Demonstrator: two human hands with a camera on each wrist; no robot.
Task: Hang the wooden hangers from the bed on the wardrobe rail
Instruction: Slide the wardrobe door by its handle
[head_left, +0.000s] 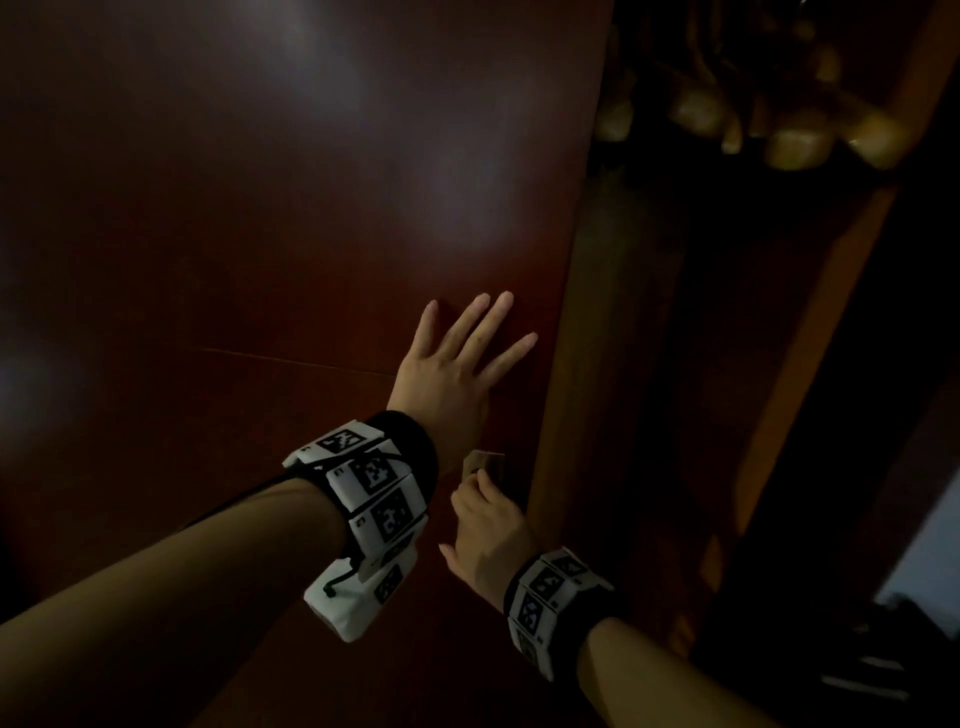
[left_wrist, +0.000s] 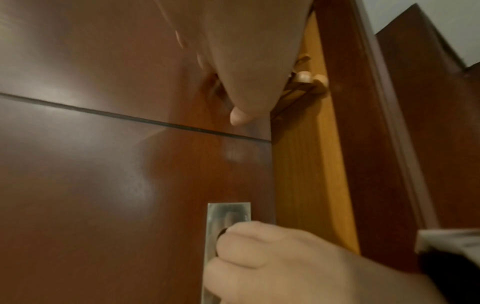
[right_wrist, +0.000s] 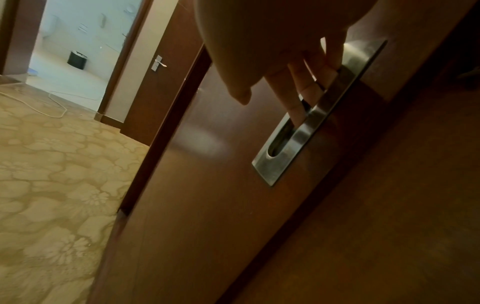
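Note:
Several wooden hangers (head_left: 795, 140) hang inside the wardrobe, seen through the narrow gap at the upper right; their rounded ends (left_wrist: 306, 77) also show in the left wrist view. My left hand (head_left: 467, 358) lies flat with straight, spread fingers on the dark red sliding wardrobe door (head_left: 260, 208), near its right edge. Just below it, my right hand (head_left: 488, 525) hooks its fingers (right_wrist: 298, 107) into the recessed metal door handle (right_wrist: 311, 127). Neither hand holds a hanger. The rail itself is hidden in the dark.
The wardrobe interior (head_left: 675, 338) is dark, bounded by a wooden frame post (head_left: 810, 364) on the right. Behind me lies patterned carpet (right_wrist: 52, 164) with a white cable (right_wrist: 39, 107) across it. A lit bathroom doorway (right_wrist: 78, 41) with a black bin (right_wrist: 76, 59) stands beyond.

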